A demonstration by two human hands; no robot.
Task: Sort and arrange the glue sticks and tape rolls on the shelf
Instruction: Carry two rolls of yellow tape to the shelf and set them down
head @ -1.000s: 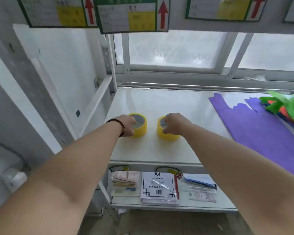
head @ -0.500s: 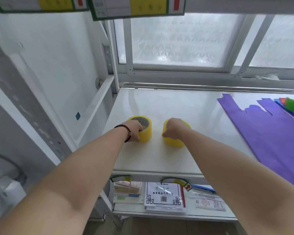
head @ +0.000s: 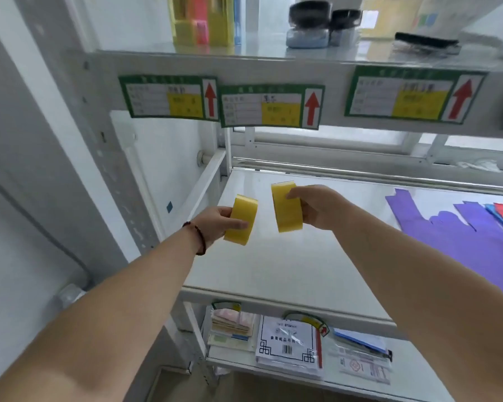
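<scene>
Holding one yellow tape roll apiece, the hands sit at the centre of the frame, both lifted clear of the white middle shelf beneath them. The left hand is closed around the left tape roll, thumb across its outer band; the right hand is wrapped round the right tape roll, fingers over the band. The rolls are near each other but apart.

Each roll is carried on edge: the flat faces look sideways across the frame, so the core axis runs roughly left to right, the left roll leaning slightly to the right at its top.

Judging by the lift, this is the carrying step of the sort. The upper shelf in the top of the frame, with red-arrow labels on its front edge, looks a likely destination, though that is a guess. Placing them would call for turning each roll flat before release. No glue sticks can be made out.
</scene>
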